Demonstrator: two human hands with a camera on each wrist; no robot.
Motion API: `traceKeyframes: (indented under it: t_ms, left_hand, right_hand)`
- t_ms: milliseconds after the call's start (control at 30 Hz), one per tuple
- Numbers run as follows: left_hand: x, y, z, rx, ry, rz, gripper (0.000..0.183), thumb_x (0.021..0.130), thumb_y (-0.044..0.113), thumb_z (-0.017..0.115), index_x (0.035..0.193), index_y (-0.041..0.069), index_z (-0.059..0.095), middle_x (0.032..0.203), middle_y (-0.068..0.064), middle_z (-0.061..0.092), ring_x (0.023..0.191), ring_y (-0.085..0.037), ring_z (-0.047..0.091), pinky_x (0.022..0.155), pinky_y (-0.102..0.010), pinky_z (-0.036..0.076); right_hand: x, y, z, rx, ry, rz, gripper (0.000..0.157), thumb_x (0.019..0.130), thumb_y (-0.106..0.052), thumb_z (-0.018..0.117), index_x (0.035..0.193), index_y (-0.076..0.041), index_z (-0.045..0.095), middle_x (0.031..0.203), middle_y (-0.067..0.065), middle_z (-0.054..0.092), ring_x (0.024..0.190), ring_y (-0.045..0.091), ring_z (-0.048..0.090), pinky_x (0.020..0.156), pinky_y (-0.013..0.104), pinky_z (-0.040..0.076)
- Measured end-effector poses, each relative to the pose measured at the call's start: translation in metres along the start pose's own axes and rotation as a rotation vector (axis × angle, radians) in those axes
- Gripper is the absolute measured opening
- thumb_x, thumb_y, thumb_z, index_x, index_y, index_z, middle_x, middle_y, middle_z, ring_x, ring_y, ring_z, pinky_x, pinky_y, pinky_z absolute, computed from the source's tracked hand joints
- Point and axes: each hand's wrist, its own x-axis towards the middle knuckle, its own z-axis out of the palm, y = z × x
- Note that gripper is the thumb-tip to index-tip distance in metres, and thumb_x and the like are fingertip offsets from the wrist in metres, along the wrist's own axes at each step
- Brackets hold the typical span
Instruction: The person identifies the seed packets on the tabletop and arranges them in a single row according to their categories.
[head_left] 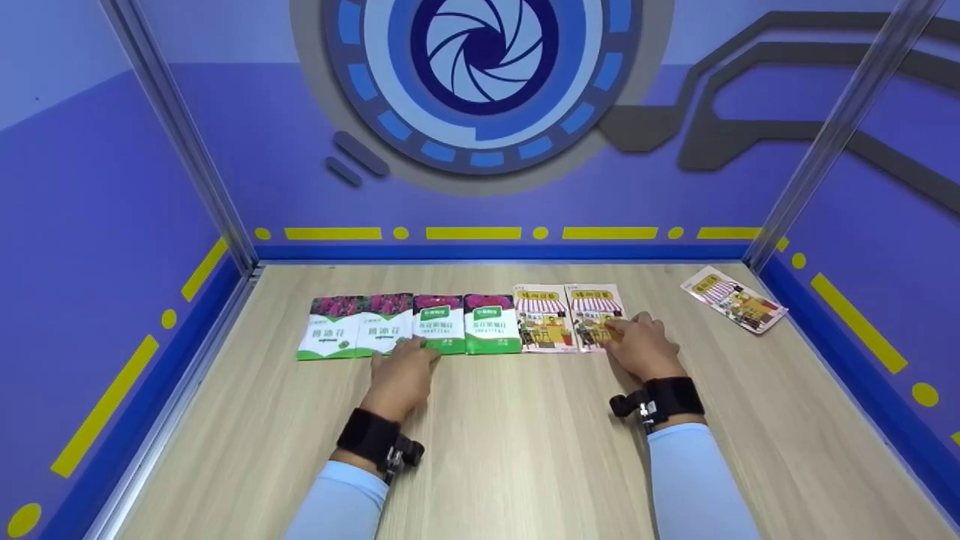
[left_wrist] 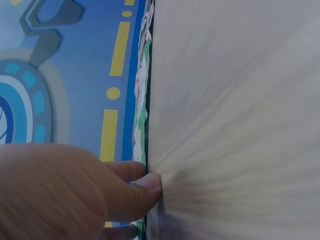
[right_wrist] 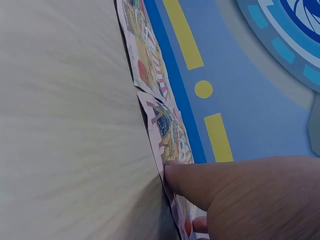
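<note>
Flat packets that look like seed packets lie side by side in a row. From the left come two white packets with magenta flowers [head_left: 328, 324], two green-and-white packets [head_left: 491, 326], and two pink packets with a striped awning picture [head_left: 545, 322]. My left hand [head_left: 403, 375] touches the lower edges where a white packet meets a green one; its thumb rests on the table in the left wrist view. My right hand [head_left: 646, 349] rests its fingers on the rightmost pink packet [head_left: 590, 304]. The right wrist view shows its thumb near that packet's lower edge [right_wrist: 159, 145].
Apart from the row, another pink awning packet [head_left: 735, 300] lies tilted at the back right, beyond my right hand. The wooden table [head_left: 517, 450] meets a blue printed back wall [head_left: 480, 206], with side walls left and right.
</note>
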Motion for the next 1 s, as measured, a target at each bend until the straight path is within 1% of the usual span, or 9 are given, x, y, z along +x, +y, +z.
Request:
traceKeyframes:
  t_ms: [167,267,400,567,733,900,1000]
  left_hand:
    - [-0.0004,0.0003,-0.0001,0.006,0.002,0.002,0.039,0.121,0.019,0.050,0.152,0.024,0.075,0.175,-0.014,0.054,0.168,-0.044,0.042,0.130,-0.090,0.021]
    - [-0.0009,0.0006,0.0000,0.006,0.016,0.012,0.038,0.121,0.019,0.051,0.150,0.023,0.076,0.173,-0.014,0.056,0.166,-0.044,0.044,0.129,-0.091,0.022]
    - [-0.0008,0.0004,0.0006,0.017,0.041,0.035,0.036,0.119,0.013,0.054,0.145,0.020,0.078,0.170,-0.016,0.059,0.163,-0.044,0.048,0.125,-0.092,0.027]
    - [0.0005,0.0005,0.0009,0.031,0.041,0.038,0.038,0.116,0.008,0.056,0.144,0.019,0.078,0.169,-0.017,0.059,0.162,-0.045,0.049,0.124,-0.092,0.029]
    - [0.0002,0.0009,0.0011,0.028,0.034,0.030,0.037,0.118,0.011,0.055,0.146,0.020,0.078,0.170,-0.017,0.058,0.163,-0.046,0.048,0.125,-0.091,0.028]
    - [0.0004,0.0011,0.0015,0.029,0.034,0.025,0.036,0.119,0.015,0.054,0.147,0.020,0.077,0.170,-0.018,0.058,0.163,-0.045,0.048,0.126,-0.090,0.029]
    - [0.0004,0.0009,0.0016,0.026,0.031,0.023,0.037,0.119,0.015,0.054,0.148,0.020,0.076,0.171,-0.018,0.057,0.163,-0.045,0.048,0.126,-0.091,0.028]
  right_hand:
    - [0.0001,-0.0004,0.0004,0.000,0.015,-0.017,0.055,0.108,-0.035,0.073,0.161,-0.018,0.066,0.144,0.029,0.058,0.135,0.053,0.053,0.103,0.084,0.048]
    - [-0.0011,-0.0007,0.0001,0.003,0.016,-0.023,0.056,0.109,-0.036,0.073,0.161,-0.018,0.066,0.143,0.029,0.058,0.133,0.052,0.053,0.101,0.083,0.049]
    - [-0.0020,-0.0005,-0.0010,0.016,0.016,-0.018,0.055,0.109,-0.036,0.073,0.160,-0.018,0.066,0.144,0.030,0.057,0.135,0.053,0.053,0.103,0.085,0.049]
    - [-0.0022,0.0003,-0.0030,0.042,0.015,-0.016,0.054,0.110,-0.037,0.073,0.160,-0.018,0.066,0.149,0.030,0.056,0.138,0.052,0.054,0.106,0.084,0.050]
    - [-0.0013,0.0006,-0.0029,0.041,0.018,-0.022,0.054,0.110,-0.037,0.074,0.159,-0.018,0.067,0.146,0.028,0.059,0.134,0.050,0.056,0.105,0.081,0.051]
    - [-0.0005,0.0008,-0.0014,0.041,0.019,-0.023,0.055,0.108,-0.038,0.076,0.158,-0.017,0.069,0.144,0.027,0.060,0.133,0.049,0.056,0.104,0.081,0.051]
    - [-0.0012,0.0002,-0.0014,0.046,0.016,-0.022,0.056,0.108,-0.038,0.077,0.158,-0.016,0.068,0.145,0.028,0.059,0.134,0.050,0.056,0.104,0.082,0.051]
